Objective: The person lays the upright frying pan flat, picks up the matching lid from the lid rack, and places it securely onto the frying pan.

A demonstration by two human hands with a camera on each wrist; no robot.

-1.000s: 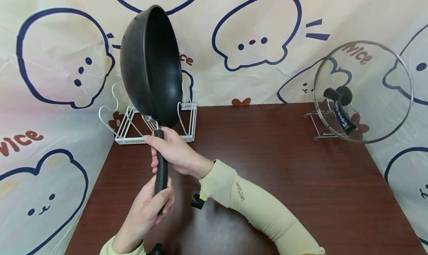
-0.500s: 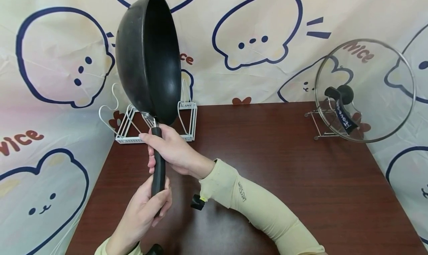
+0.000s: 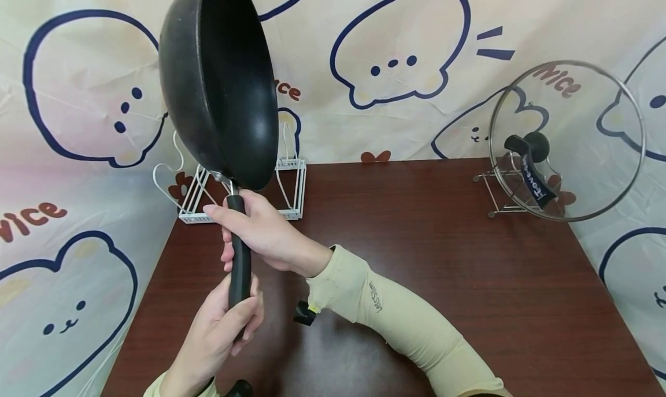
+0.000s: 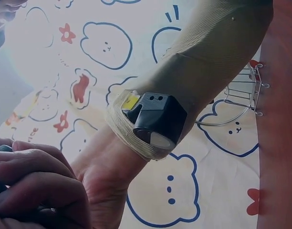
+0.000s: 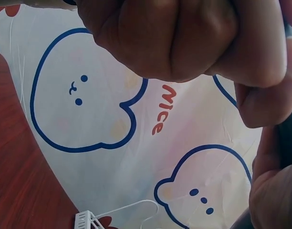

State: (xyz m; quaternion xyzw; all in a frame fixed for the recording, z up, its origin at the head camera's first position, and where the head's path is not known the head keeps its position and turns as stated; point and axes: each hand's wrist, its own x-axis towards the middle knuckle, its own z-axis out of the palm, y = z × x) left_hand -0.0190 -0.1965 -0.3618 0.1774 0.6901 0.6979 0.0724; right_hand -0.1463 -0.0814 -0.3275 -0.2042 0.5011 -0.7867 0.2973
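Note:
A black wok (image 3: 229,91) is held up on its side, its hollow facing right and its upper rim cut off by the top of the head view. Its long black handle (image 3: 240,270) points down. My right hand (image 3: 265,232) grips the handle close to the metal joint, thumb laid across it. Lower down, my left hand (image 3: 218,327) holds the handle's end. Curled left fingers (image 4: 41,181) fill a corner of the left wrist view, and curled right fingers (image 5: 179,38) the top of the right wrist view. Behind the wok stands a white wire rack (image 3: 298,192), partly hidden.
At the right back, a glass lid (image 3: 577,114) with a black handle leans upright on a small wire stand (image 3: 499,197). The brown table (image 3: 416,241) meets a printed cloth (image 3: 400,131) at the back and sides.
Both hands have shifted left with the wok, which has also risen. Its top has passed out of the head view. The rack and lid stay where they were.

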